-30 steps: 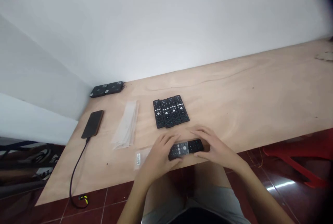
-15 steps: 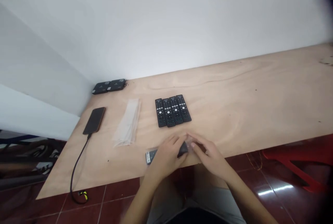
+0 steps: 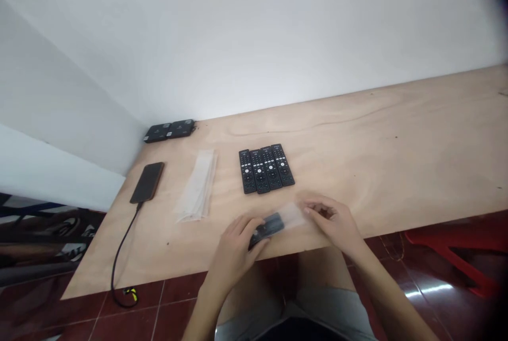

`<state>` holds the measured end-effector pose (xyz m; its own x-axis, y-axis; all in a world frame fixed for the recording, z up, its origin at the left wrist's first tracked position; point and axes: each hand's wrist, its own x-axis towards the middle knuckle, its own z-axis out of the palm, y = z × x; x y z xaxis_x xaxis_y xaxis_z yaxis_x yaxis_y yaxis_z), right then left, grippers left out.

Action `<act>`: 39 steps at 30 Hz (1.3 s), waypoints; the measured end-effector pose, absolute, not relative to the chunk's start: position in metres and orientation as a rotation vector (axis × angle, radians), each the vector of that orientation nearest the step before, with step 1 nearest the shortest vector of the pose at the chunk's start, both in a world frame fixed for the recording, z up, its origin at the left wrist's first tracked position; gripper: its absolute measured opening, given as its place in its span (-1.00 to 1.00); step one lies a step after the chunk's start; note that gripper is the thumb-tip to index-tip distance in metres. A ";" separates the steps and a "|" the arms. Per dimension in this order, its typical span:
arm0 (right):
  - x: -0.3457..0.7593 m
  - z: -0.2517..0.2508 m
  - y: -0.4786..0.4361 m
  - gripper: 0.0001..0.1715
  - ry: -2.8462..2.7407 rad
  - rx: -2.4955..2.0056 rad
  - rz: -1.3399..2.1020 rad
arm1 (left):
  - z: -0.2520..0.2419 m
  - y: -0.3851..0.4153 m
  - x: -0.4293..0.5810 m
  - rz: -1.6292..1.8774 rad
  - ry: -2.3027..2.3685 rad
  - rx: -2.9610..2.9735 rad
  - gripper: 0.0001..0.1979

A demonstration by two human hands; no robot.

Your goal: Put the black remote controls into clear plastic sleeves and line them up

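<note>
Near the table's front edge my left hand [image 3: 240, 238] is wrapped round a black remote control [image 3: 272, 224], which lies partly inside a clear plastic sleeve [image 3: 292, 215]. The palm and fingers hide the remote's left end. At the loose right end of the sleeve, my right hand [image 3: 331, 219] is closed in a pinch; its fingertips are smeared by motion. Beyond the hands, several black remotes [image 3: 260, 171] lie side by side in a row. To their left is a pile of flat clear plastic sleeves [image 3: 197, 187].
A phone [image 3: 147, 182] with a black cable [image 3: 121, 248] lies at the left of the wooden table [image 3: 377, 161]; the cable hangs over the front edge. Two black boxes [image 3: 169, 130] sit at the back left against the wall. A red chair [image 3: 456, 248] stands at the right.
My right hand has moved right, away from my left hand, and the sleeve's end now stretches between them. My left hand has shifted left along the remote, uncovering its right end.
</note>
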<state>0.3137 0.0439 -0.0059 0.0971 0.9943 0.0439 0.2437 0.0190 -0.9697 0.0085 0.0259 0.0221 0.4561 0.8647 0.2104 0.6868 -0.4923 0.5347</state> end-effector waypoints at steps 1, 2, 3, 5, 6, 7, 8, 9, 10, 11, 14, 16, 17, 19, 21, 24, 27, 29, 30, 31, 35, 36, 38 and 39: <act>0.313 -0.006 0.044 -0.63 -1.325 -1.410 0.962 | 0.020 0.022 0.002 0.685 1.353 2.332 -0.72; 0.311 -0.005 0.043 -0.63 -1.334 -1.407 0.941 | 0.018 0.019 -0.005 0.705 1.390 2.329 -0.74; 0.310 -0.004 0.043 -0.64 -1.357 -1.393 0.929 | 0.016 0.017 -0.012 0.707 1.411 2.333 -0.72; 0.305 0.000 0.041 -0.67 -1.462 -1.334 0.915 | 0.016 0.015 -0.024 0.650 1.382 2.374 -0.62; 0.303 0.002 0.040 -0.69 -1.539 -1.291 0.912 | 0.017 0.015 -0.029 0.604 1.334 2.413 -0.58; 0.300 0.005 0.039 -0.70 -1.620 -1.241 0.908 | 0.020 0.015 -0.033 0.557 1.278 2.456 -0.55; 0.297 0.008 0.038 -0.71 -1.700 -1.193 0.907 | 0.023 0.016 -0.036 0.516 1.226 2.498 -0.54; 0.295 0.011 0.038 -0.72 -1.774 -1.152 0.908 | 0.027 0.016 -0.037 0.483 1.192 2.530 -0.53; 0.293 0.013 0.037 -0.72 -1.841 -1.120 0.911 | 0.031 0.015 -0.037 0.459 1.181 2.548 -0.50; 0.291 0.015 0.036 -0.72 -1.897 -1.097 0.910 | 0.035 0.014 -0.036 0.443 1.189 2.550 -0.46; 0.290 0.017 0.036 -0.72 -1.963 -1.074 0.895 | 0.042 0.007 -0.026 0.450 1.284 2.483 -0.45; 0.290 0.018 0.036 -0.72 -1.936 -1.079 0.891 | 0.040 0.002 -0.015 0.525 1.373 2.413 -0.58; 0.291 0.017 0.036 -0.72 -1.918 -1.082 0.891 | 0.036 -0.001 -0.010 0.581 1.428 2.378 -0.68; 0.292 0.017 0.037 -0.72 -1.902 -1.085 0.892 | 0.028 -0.002 -0.002 0.706 1.543 2.315 -0.86; 0.292 0.016 0.037 -0.73 -1.914 -1.087 0.892 | 0.021 0.001 0.001 0.795 1.623 2.276 -0.92; 0.291 0.015 0.037 -0.73 -1.944 -1.086 0.888 | 0.015 0.019 -0.010 0.835 1.600 2.311 -0.92; 0.292 0.014 0.037 -0.74 -1.944 -1.079 0.888 | 0.013 0.048 -0.030 0.819 1.547 2.434 -0.88; 0.292 0.013 0.037 -0.75 -1.933 -1.080 0.891 | 0.012 0.068 -0.042 0.793 1.579 2.487 -0.83; 0.293 0.013 0.037 -0.75 -1.928 -1.084 0.893 | 0.011 0.078 -0.045 0.783 1.601 2.489 -0.80; 0.293 0.013 0.037 -0.75 -1.924 -1.090 0.894 | 0.010 0.087 -0.047 0.768 1.617 2.482 -0.76; 0.294 0.012 0.037 -0.75 -1.915 -1.102 0.888 | 0.004 0.121 -0.047 0.697 1.617 2.453 -0.63; 0.294 0.012 0.037 -0.75 -1.917 -1.100 0.887 | 0.002 0.129 -0.046 0.686 1.616 2.451 -0.60; 0.294 0.012 0.037 -0.76 -1.922 -1.098 0.881 | -0.002 0.142 -0.043 0.675 1.627 2.444 -0.55; 0.294 0.012 0.037 -0.76 -1.926 -1.096 0.877 | -0.004 0.148 -0.042 0.675 1.637 2.440 -0.53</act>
<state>0.2944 0.0371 0.0118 -0.3608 0.8945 0.2639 0.3881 0.4013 -0.8297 -0.0418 0.1478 -0.0036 0.3131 0.9036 0.2924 0.8470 -0.4050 0.3444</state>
